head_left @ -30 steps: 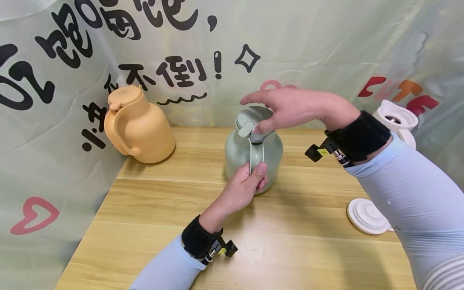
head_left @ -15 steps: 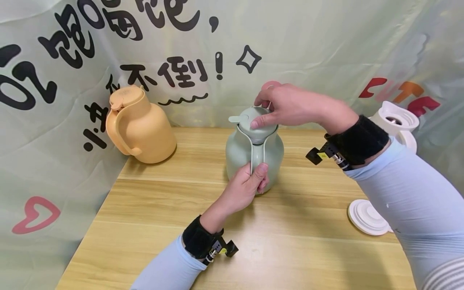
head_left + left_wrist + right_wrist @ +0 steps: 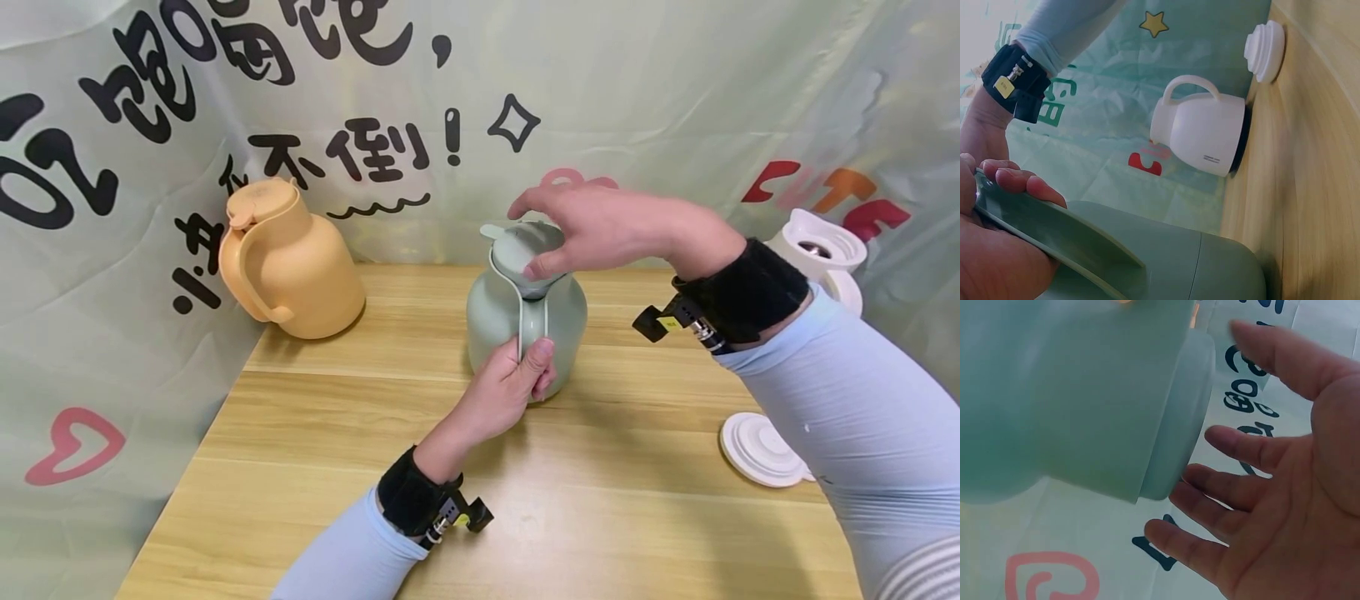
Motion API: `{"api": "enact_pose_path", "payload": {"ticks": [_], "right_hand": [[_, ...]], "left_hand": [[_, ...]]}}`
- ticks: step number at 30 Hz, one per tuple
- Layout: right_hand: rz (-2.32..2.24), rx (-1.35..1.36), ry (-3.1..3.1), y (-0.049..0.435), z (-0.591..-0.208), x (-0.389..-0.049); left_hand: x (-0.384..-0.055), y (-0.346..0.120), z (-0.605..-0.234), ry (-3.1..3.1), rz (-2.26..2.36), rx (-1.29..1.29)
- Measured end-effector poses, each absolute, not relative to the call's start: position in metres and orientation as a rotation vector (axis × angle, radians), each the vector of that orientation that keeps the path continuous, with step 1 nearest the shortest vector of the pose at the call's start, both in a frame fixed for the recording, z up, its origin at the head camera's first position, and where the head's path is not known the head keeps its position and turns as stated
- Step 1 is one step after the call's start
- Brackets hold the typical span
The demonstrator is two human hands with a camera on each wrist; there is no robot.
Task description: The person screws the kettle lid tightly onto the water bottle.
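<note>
A sage-green thermos jug point(image 3: 566, 321) stands upright on the wooden table, its handle facing me. My left hand point(image 3: 497, 387) grips that handle, fingers wrapped round it in the left wrist view. On the jug's mouth sits a round green lid point(image 3: 517, 250), its small tab pointing to the far left. Over the lid hovers my right hand point(image 3: 592, 225), fingers spread and thumb near the lid's front edge. The right wrist view has the right fingers loosely apart around the lid point(image 3: 1188, 419), not closed on it.
At the back left stands an orange jug point(image 3: 307, 267) with its lid on. A white jug point(image 3: 1207, 131) without a lid is at the back right, partly behind my right arm. Its white lid point(image 3: 761, 450) lies nearer on the table. A printed cloth hangs behind.
The lid has turned clockwise, its tab swinging from near the handle round to the far left. My right fingers closed on the lid, then spread off it. The left hand kept its hold.
</note>
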State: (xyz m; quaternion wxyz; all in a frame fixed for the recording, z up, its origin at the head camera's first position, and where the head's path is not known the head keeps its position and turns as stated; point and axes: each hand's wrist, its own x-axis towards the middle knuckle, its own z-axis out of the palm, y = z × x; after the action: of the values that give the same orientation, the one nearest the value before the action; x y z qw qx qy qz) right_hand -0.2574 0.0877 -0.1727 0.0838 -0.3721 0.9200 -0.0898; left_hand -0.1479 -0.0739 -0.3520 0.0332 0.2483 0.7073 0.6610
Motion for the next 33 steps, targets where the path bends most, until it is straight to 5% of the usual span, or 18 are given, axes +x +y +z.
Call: {"api": "enact_pose_path", "payload": {"ticks": [23, 33], "right_hand": [[-0.195, -0.932, 2.957, 0.0881, -0.1779, -0.2609], [-0.240, -1.189, 2.714, 0.0867, -0.1751, -0.2584]], "left_hand": [[-0.1470, -0.0737, -0.3509, 2.177, 2.035, 0.769], [-0.1479, -0.0738, -0.3518, 2.166, 2.035, 0.779]]}}
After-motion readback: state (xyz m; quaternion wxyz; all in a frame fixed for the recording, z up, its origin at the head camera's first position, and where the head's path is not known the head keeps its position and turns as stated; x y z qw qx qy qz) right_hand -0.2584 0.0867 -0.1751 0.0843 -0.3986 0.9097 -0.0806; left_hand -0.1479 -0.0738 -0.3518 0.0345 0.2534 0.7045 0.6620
